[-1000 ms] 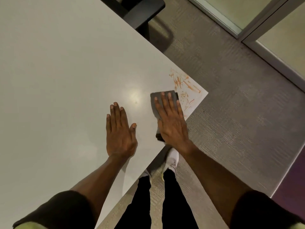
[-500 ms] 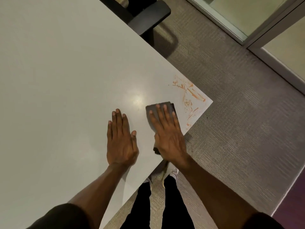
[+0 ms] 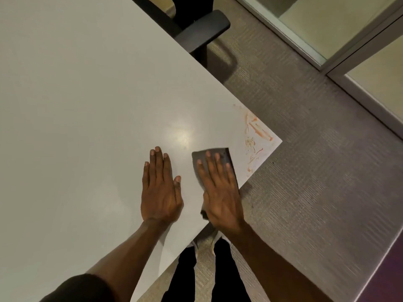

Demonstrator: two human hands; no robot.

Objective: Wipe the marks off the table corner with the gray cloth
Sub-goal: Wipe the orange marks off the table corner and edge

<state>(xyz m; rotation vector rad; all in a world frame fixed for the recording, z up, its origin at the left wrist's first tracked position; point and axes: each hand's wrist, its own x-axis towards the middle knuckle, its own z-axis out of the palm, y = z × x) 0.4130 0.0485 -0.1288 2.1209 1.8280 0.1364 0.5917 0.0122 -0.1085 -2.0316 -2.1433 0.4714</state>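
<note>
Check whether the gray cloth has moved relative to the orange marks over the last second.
Yes. The flat gray cloth under the right hand has slid back from the orange marks near the white table's corner; it overlapped them earlier, now bare tabletop separates them.

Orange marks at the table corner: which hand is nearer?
Right. The right hand lies flat on the gray cloth, just short of the orange marks. The left hand rests flat on the table, farther from the corner.

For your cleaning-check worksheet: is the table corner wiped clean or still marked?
Still marked. Orange marks streak the table corner, beyond the gray cloth, which lies flat under the right hand.
</note>
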